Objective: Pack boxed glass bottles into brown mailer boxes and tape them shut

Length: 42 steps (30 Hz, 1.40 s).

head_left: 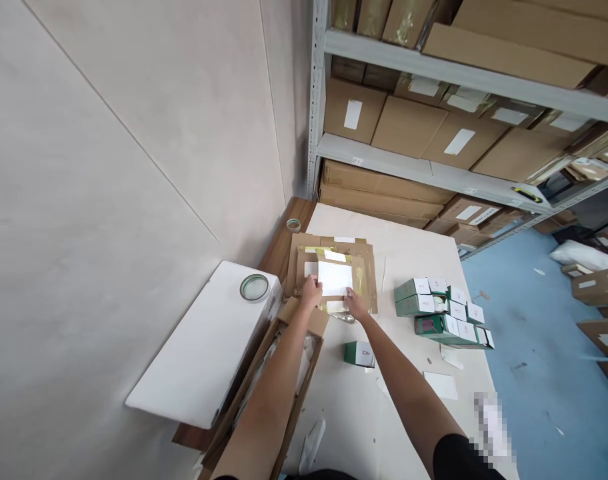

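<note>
Both hands hold a flat cardboard package [328, 256] with a white label on its face, above larger flattened cardboard pieces [369, 273]. My left hand [312, 292] grips its left edge, fingers closed. At its lower right corner, my right hand [355, 305] pinches the edge. Yellowish tape shows on the cardboard underneath. Just nearer to me stands a single green and white box [359, 354]. Several similar green and white boxes [437, 310] are grouped to the right of my right hand.
An open long carton [304, 400] lies under my left forearm. Left of it, a white box [199, 347] carries a tape roll [254, 287]; another tape roll [293, 225] lies by the wall. Shelves with cardboard boxes [409, 127] rise behind the white table [409, 247]. A yellow cutter [527, 194] rests on a shelf.
</note>
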{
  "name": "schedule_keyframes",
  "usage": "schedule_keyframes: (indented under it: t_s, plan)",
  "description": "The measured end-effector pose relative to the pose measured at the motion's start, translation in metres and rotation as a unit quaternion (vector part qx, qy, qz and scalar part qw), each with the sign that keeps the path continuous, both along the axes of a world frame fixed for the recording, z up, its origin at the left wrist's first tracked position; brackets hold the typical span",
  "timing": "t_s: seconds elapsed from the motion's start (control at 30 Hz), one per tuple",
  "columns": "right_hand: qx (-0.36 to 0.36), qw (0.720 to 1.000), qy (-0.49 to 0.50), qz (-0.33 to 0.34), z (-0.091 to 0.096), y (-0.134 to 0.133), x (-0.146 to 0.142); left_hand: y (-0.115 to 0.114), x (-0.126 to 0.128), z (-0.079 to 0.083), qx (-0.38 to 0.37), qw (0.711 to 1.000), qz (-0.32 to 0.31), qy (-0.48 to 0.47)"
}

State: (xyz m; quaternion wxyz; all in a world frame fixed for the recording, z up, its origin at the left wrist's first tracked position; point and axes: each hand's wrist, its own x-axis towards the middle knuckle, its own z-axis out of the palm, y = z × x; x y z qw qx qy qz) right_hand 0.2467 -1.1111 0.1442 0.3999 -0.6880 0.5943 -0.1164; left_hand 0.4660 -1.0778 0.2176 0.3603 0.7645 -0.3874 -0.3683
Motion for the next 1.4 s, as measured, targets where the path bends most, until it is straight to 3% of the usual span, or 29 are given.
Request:
schedule_keyframes:
  t_s: [0.1, 0.2, 0.43, 0.57, 0.67, 0.8, 0.97, 1.2, 1.4]
  plan:
    - [-0.004, 0.997, -0.032, -0.063, 0.020, -0.003, -0.015, -0.002, -0.020, 0.026, -0.106, 0.991, -0.044, 0.070]
    - [-0.073, 0.989, -0.069, -0.111, 0.043, -0.007, -0.037, 0.002, -0.039, 0.053, -0.177, 0.975, -0.072, 0.110]
    - [-0.097, 0.947, -0.132, -0.277, 0.095, -0.006, -0.132, 0.032, -0.064, 0.114, -0.248, 0.945, -0.143, 0.158]
    - [-0.126, 0.919, -0.235, -0.289, 0.120, 0.009, -0.188, 0.052, -0.080, 0.138, -0.254, 0.938, -0.172, 0.160]
    - [-0.147, 0.895, -0.315, -0.280, 0.136, 0.027, -0.223, 0.070, -0.100, 0.146, -0.266, 0.935, -0.175, 0.159]
    - [-0.177, 0.877, -0.339, -0.290, 0.153, 0.065, -0.269, 0.098, -0.136, 0.145, -0.258, 0.946, -0.147, 0.132]
    - [-0.186, 0.878, -0.335, -0.286, 0.158, 0.137, -0.328, 0.138, -0.187, 0.131, -0.229, 0.956, -0.135, 0.120]
    - [-0.189, 0.902, -0.238, -0.308, 0.125, 0.235, -0.362, 0.207, -0.249, 0.085, -0.179, 0.983, -0.038, 0.030]
    - [-0.165, 0.915, -0.169, -0.328, 0.090, 0.291, -0.363, 0.269, -0.254, 0.040, -0.091, 0.996, -0.022, 0.005]
